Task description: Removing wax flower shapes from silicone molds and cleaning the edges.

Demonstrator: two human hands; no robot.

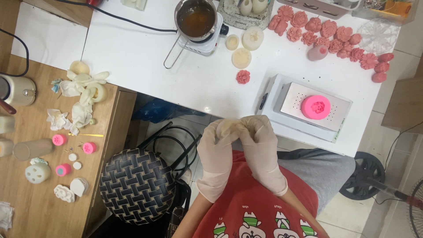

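Both my hands wear pale latex gloves and meet over my lap at the white table's front edge. My left hand [214, 152] and my right hand [261, 147] together grip a small cream-coloured round mould [229, 128], fingers curled around its rim. A pink silicone mould [315, 106] sits on the metal plate of a white scale-like device [282, 114] just right of my hands. A pot of amber liquid [195, 18] stands on a small white heater at the table's back.
Many pink flower-shaped castings [328, 31] lie at the back right, cream ones [241, 57] near the pot, and a single pink one [243, 76]. A wooden side table [31, 198] at left carries crumpled gloves [83, 92], small pink moulds and white pieces. A black woven stool [137, 185] stands beside me.
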